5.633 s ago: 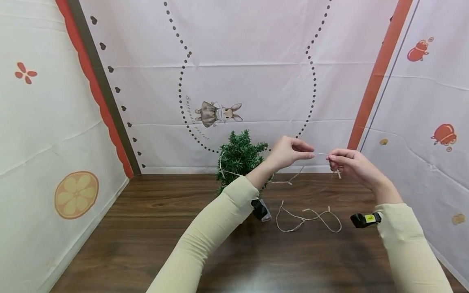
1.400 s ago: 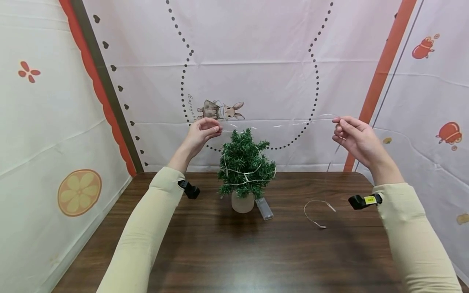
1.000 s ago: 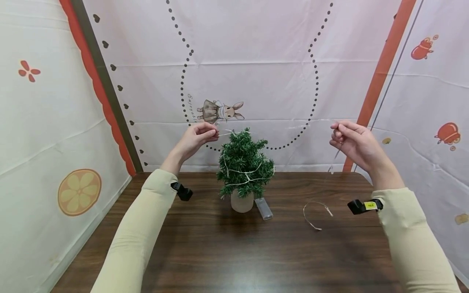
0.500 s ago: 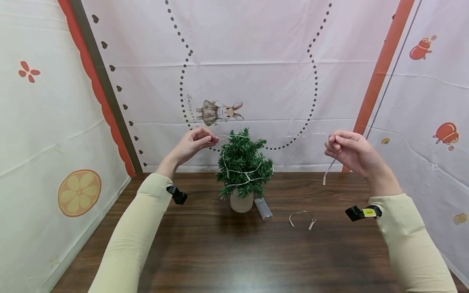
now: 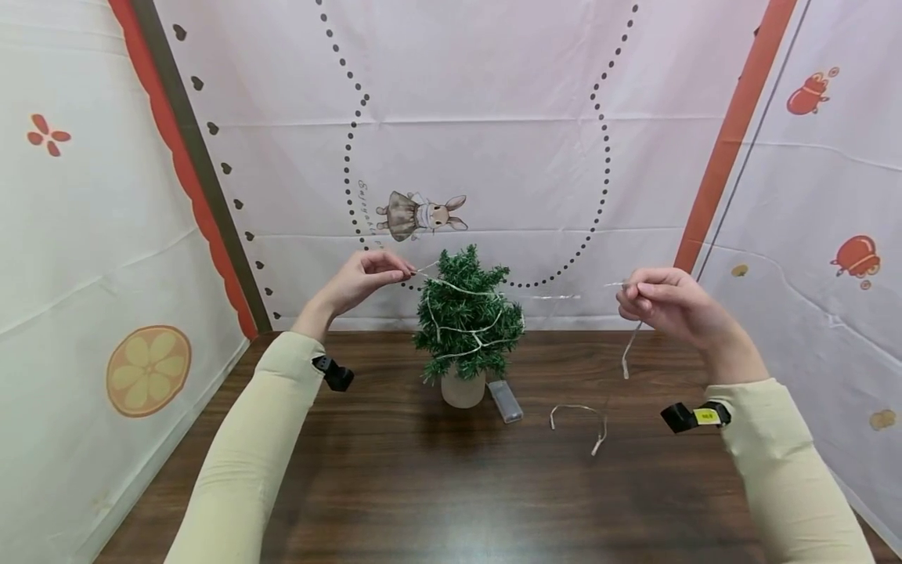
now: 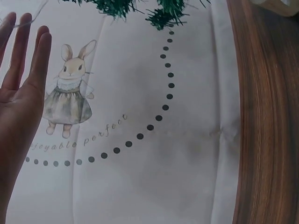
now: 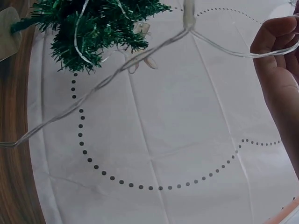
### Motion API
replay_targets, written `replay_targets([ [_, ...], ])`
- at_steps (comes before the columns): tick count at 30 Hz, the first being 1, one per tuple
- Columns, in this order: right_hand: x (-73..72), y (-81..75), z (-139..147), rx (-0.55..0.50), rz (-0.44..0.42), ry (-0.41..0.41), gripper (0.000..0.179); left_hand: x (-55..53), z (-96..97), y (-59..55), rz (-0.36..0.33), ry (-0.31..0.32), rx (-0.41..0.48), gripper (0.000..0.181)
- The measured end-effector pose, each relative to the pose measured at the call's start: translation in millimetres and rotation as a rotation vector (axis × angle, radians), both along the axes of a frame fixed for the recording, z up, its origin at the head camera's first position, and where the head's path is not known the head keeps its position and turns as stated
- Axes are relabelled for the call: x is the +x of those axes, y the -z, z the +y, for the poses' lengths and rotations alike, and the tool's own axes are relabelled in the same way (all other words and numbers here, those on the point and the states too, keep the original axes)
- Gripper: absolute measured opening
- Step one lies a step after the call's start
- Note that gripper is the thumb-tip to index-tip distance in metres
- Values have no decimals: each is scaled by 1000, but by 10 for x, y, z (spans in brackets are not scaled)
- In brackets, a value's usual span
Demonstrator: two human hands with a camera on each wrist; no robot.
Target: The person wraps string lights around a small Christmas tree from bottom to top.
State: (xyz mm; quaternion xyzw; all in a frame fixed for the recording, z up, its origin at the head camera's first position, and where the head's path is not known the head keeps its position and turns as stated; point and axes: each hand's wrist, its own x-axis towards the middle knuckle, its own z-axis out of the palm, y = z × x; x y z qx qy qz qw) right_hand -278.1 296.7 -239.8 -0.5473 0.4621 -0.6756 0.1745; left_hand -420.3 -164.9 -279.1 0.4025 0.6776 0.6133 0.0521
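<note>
A small green artificial Christmas tree (image 5: 461, 317) stands upright in a pale pot (image 5: 463, 389). Thin clear string lights (image 5: 458, 289) wind around its branches. At the tree's upper left, my left hand (image 5: 358, 283) pinches the strand between thumb and fingertips. Across the front of the upper tree the strand runs on to my right hand (image 5: 669, 305), which holds it well to the right. A tail of wire dangles below that hand; the right wrist view shows the twisted wire (image 7: 107, 80) up close. In the left wrist view the left hand (image 6: 23, 88) is partly cut off.
A grey battery box (image 5: 506, 402) lies beside the pot on the dark wooden table (image 5: 395, 486). The loose strand's lower part rests on the table to the right. Printed cloth (image 5: 486, 164) hangs behind and at both sides.
From above the tree's top, both hands have lowered, bringing the strand down across the upper front. Earlier the left hand was at the tree's right. Less wire lies on the table now.
</note>
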Motion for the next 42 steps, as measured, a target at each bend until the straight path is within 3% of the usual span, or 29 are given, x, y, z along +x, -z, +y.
replay_targets([
  [7,-1,119,0,43,18,-26,47,20,-59,19,28,12,-58,14],
  [16,-1,312,199,118,-18,15,58,69,-13,-38,159,-19,-290,21],
  [20,-9,396,334,100,-41,105,58,81,43,-54,158,-30,-305,19],
  [24,-35,470,477,78,-110,197,57,220,126,-114,157,-86,-320,15],
  [27,-56,523,574,75,-212,242,54,337,190,-143,172,-132,-317,14],
  [29,-71,555,627,78,-265,275,53,353,212,-118,186,-151,-303,14],
  [36,-123,599,748,76,-303,362,48,354,243,-64,167,-190,-244,19],
  [42,-111,497,752,96,-284,452,43,334,304,-104,149,-386,-83,26],
])
